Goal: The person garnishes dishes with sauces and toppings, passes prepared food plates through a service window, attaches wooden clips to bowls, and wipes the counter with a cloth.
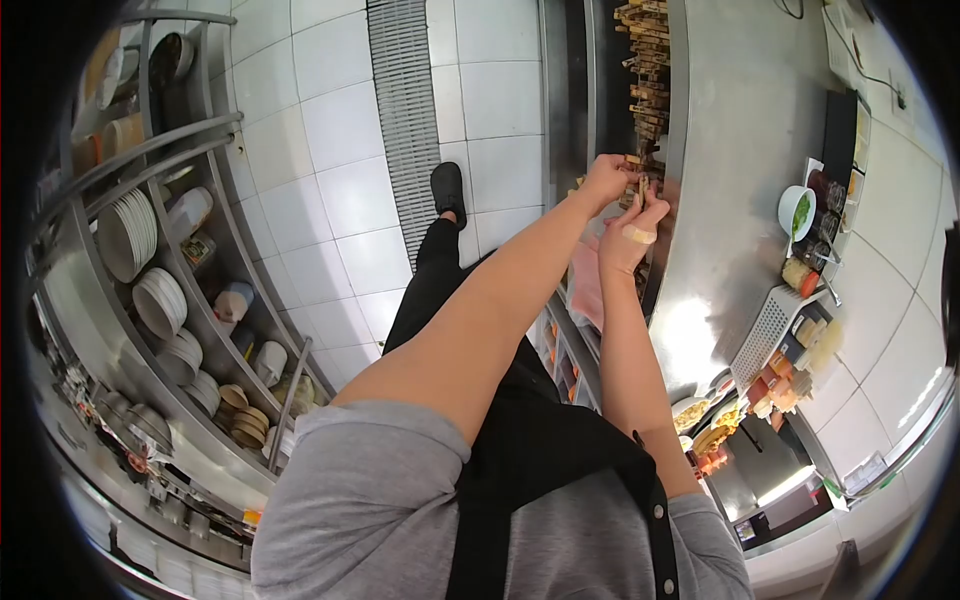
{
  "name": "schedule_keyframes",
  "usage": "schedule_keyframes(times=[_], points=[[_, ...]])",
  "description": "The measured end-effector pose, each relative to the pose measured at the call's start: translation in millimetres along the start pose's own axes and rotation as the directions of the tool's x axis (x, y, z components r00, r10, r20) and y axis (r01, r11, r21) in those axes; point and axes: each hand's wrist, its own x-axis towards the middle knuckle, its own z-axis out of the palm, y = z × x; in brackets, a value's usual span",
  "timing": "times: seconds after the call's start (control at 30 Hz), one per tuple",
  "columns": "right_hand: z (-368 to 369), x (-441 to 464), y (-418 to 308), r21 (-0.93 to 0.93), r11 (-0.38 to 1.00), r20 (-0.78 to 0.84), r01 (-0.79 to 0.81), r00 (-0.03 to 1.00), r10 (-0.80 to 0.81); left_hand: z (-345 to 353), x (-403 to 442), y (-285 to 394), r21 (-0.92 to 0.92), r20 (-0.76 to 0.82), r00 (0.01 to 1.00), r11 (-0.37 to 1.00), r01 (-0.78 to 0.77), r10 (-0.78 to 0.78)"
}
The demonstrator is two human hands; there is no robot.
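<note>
Tiny dark marks are showing on the small tan wooden pieces [648,95], too small to read; these are lining the steel counter [735,190] edge, too crowded to count. One right hand [643,222], wearing one tan adhesive strip [638,234], is pinching one slim wooden piece [643,188] near the row. One left hand [608,182] is curling beside it, its grip unclear. One white bowl [797,213] is holding green leaves [801,212].
</note>
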Motion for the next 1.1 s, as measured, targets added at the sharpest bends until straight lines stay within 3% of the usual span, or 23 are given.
schedule_keyframes(times=[0.1, 0.3, 0.5, 0.7, 0.8, 0.9, 1.0, 1.1], points=[[5, -4, -6, 0.061, 0.998, -0.039, -0.008, 0.999, 0.010, -3, -1, 10, 0.011, 0.031, 0.991, 0.992, 0.127, -0.127], [13, -9, 2, 0.171, 0.985, -0.164, 0.002, 0.986, 0.027, -10, 12, 11, 0.082, 0.131, 0.971, 0.978, 0.191, -0.201], [17, -16, -5, 0.290, 0.950, -0.191, -0.114, 0.966, 0.174, -4, 9, 24, 0.169, 0.086, 0.976, 0.968, 0.186, -0.202], [37, -20, 13, 0.303, 0.952, -0.306, -0.033, 0.943, 0.130, 5, 18, 8, 0.209, -0.058, 0.987, 0.965, 0.158, -0.149], [39, -17, 14, 0.549, 0.824, -0.262, -0.143, 0.906, 0.331, 13, 25, 1, 0.230, -0.140, 0.981, 0.960, 0.162, -0.132], [43, -15, 9, 0.647, 0.741, -0.292, -0.179, 0.840, 0.457, 21, 27, 1, 0.362, -0.200, 0.980, 0.928, 0.091, -0.018], [37, -6, 0, 0.797, 0.562, -0.218, -0.221, 0.763, 0.609, 26, 27, 5, 0.384, -0.250, 0.965, 0.907, 0.173, -0.078], [35, 1, 3, 0.685, 0.651, -0.206, -0.327, 0.770, 0.604, 25, 30, 3, 0.508, -0.212, 0.977, 0.853, 0.118, -0.009]])
